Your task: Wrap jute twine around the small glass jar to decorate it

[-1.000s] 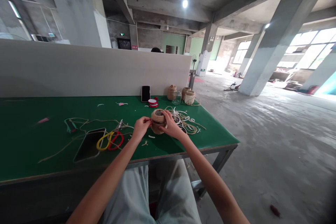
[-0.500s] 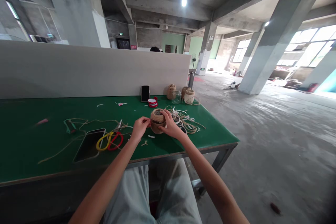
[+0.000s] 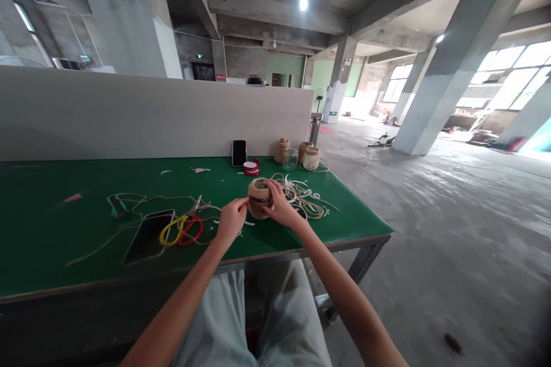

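Note:
A jar wrapped in twine (image 3: 259, 209) stands upright on the green table, with a dark bare band showing between its upper and lower windings. My right hand (image 3: 279, 203) is closed around its right side, fingers on the rim and thumb on the front. At the jar's left edge, my left hand (image 3: 232, 218) is pinched, fingertips touching or very close to the wrapping. A thin strand of twine (image 3: 148, 197) runs across the table toward that hand; its end in the fingers is hidden. Scissors (image 3: 183, 230) with yellow and red handles lie left of my left hand.
A tangle of twine and white strips (image 3: 307, 198) lies right of the jar. Behind are wrapped jars (image 3: 311, 159), a clear glass jar (image 3: 290, 160), red-and-white tape (image 3: 251, 168) and an upright phone (image 3: 239, 153). A flat dark phone-like device (image 3: 148, 238) and a green tool (image 3: 116, 206) lie left.
My left hand has turned and dropped slightly toward me, its fingertips staying at the jar's left side. The right hand and jar look unchanged.

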Action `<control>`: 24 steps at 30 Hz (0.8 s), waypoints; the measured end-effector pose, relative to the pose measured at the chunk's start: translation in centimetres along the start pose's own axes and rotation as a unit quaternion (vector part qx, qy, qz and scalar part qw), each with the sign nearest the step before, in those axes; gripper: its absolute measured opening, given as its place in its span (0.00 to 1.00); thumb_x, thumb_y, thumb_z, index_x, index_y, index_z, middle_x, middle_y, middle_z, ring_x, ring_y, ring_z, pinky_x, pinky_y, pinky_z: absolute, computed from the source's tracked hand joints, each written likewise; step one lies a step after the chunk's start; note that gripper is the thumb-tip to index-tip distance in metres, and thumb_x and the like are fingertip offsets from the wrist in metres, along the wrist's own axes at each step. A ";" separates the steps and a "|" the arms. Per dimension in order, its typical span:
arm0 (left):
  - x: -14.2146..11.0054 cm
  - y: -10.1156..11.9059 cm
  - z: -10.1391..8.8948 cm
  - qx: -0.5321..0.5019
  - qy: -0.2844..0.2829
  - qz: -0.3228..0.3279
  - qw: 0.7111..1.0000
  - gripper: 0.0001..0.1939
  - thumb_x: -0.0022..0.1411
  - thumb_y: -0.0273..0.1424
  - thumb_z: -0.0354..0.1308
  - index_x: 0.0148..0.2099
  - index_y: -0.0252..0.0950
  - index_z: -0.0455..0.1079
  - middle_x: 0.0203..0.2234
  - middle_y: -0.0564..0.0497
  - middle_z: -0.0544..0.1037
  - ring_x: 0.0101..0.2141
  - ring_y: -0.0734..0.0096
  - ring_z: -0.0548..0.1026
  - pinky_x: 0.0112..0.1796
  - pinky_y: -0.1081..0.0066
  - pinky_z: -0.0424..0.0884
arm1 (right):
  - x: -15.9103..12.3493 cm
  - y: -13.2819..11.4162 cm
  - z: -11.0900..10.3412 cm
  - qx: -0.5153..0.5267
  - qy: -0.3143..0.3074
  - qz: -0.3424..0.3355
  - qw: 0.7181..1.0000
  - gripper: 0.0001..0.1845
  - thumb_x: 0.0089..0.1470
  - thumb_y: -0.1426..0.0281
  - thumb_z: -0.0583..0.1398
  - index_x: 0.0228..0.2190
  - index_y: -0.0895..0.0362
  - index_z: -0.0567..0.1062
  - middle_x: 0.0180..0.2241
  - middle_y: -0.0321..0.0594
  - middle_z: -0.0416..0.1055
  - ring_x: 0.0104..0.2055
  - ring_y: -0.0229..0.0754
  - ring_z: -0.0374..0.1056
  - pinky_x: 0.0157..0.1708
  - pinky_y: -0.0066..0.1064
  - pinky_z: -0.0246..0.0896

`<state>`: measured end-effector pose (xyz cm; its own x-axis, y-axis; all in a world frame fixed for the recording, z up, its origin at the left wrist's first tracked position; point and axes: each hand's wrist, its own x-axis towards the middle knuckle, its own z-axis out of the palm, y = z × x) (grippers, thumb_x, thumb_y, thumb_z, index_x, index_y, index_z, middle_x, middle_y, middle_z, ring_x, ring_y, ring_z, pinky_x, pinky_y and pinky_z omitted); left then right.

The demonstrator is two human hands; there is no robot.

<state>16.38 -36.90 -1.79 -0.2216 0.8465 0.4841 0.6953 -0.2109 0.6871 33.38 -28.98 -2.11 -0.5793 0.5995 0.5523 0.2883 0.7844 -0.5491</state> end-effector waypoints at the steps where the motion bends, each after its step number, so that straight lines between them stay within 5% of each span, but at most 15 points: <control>1: -0.1 0.0 0.1 0.007 0.001 0.009 1.000 0.17 0.58 0.29 0.46 0.42 0.33 0.75 0.41 0.44 0.79 0.42 0.59 0.76 0.43 0.64 0.72 | 0.0 0.0 0.0 -0.001 -0.001 -0.001 1.000 0.42 0.46 0.73 0.60 0.60 0.55 0.48 0.62 0.52 0.42 0.66 0.51 0.39 0.64 0.46 0.40; 8: -0.2 -0.1 0.2 0.039 0.005 0.064 0.997 0.18 0.57 0.26 0.46 0.42 0.32 0.75 0.41 0.42 0.78 0.41 0.58 0.75 0.43 0.62 0.71 | 0.1 -0.2 -0.2 -0.021 0.008 -0.018 1.000 0.48 0.46 0.73 0.60 0.62 0.56 0.40 0.61 0.53 0.45 0.65 0.53 0.43 0.62 0.48 0.43; 17: 0.2 -1.4 0.4 0.032 0.014 0.102 0.994 0.17 0.59 0.27 0.45 0.41 0.35 0.76 0.38 0.46 0.77 0.37 0.66 0.76 0.36 0.70 0.73 | 0.5 -0.6 -0.8 -0.048 0.009 -0.025 0.998 0.44 0.44 0.73 0.61 0.60 0.53 0.49 0.57 0.50 0.51 0.61 0.53 0.49 0.59 0.47 0.49; 24: -0.9 -1.1 0.8 0.089 0.005 0.127 0.988 0.19 0.57 0.25 0.49 0.50 0.35 0.72 0.42 0.43 0.74 0.45 0.58 0.71 0.42 0.64 0.71 | 0.6 -0.5 -0.7 -0.048 0.015 -0.018 0.999 0.42 0.44 0.73 0.62 0.58 0.54 0.51 0.56 0.51 0.52 0.61 0.53 0.50 0.59 0.48 0.49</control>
<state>16.36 -36.99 -3.45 -0.0304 0.7727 0.6341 0.8383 -0.3258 0.4372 33.46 -28.91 -1.10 -0.5672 0.5746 0.5901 0.3412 0.8160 -0.4666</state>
